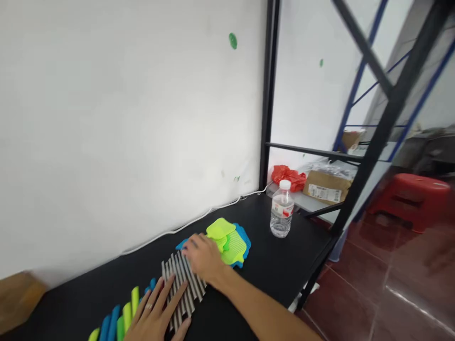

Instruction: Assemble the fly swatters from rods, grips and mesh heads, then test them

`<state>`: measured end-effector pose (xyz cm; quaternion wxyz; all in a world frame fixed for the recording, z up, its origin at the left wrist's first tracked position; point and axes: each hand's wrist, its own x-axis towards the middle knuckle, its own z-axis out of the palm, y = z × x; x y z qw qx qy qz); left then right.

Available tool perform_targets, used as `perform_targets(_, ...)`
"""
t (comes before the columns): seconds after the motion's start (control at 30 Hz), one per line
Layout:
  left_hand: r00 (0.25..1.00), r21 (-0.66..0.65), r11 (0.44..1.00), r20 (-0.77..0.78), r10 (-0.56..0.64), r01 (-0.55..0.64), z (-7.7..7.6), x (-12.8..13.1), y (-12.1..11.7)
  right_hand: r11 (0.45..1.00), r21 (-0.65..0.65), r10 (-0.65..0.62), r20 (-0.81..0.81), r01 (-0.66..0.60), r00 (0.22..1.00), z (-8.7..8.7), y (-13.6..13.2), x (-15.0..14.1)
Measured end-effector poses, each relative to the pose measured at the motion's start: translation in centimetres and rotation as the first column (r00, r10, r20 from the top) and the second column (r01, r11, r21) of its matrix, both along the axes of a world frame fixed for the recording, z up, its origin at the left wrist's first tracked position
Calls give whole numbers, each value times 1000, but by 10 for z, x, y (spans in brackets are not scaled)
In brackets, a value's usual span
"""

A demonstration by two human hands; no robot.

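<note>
A row of flat objects with silver metal rods (183,283) lies on the black table (270,265); their green and blue handles (119,318) point toward me and their green and blue mesh heads (231,241) lie at the far end. My left hand (156,312) rests flat on the rods near the handles, fingers spread. My right hand (202,258) lies over the far end of the rods beside the mesh heads, fingers curled downward; what they grip, if anything, is hidden.
A clear water bottle (282,214) stands on the table to the right. A white cable (185,225) runs along the white wall. Beyond a black frame post (267,94) sit a red bag (288,176), a cardboard box (327,187) and a red stool (408,196).
</note>
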<state>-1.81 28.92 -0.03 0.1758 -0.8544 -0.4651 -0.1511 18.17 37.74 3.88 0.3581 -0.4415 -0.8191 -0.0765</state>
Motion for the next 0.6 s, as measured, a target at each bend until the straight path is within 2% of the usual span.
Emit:
perform_targets(0.1,998,-104,993,-25,58,-61,18,5,-16,1000,23,-8,-72,9,997,11,-3,7)
perform_targets(0.27,995,-158,984,46,92,-84,24,11,-29,994,54,-87,-146,96,985,19,-13,20)
perform_targets(0.37,992,-114,990,78,96,-87,28,16,-38,988,48,-138,-173,149,975,20,-30,37)
perform_targets(0.47,988,-11,995,113,103,-102,33,17,-54,979,24,-198,-150,204,969,15,-50,63)
perform_targets(0.6,964,115,971,186,188,-211,35,3,-81,944,-126,-313,-61,303,948,5,-67,91)
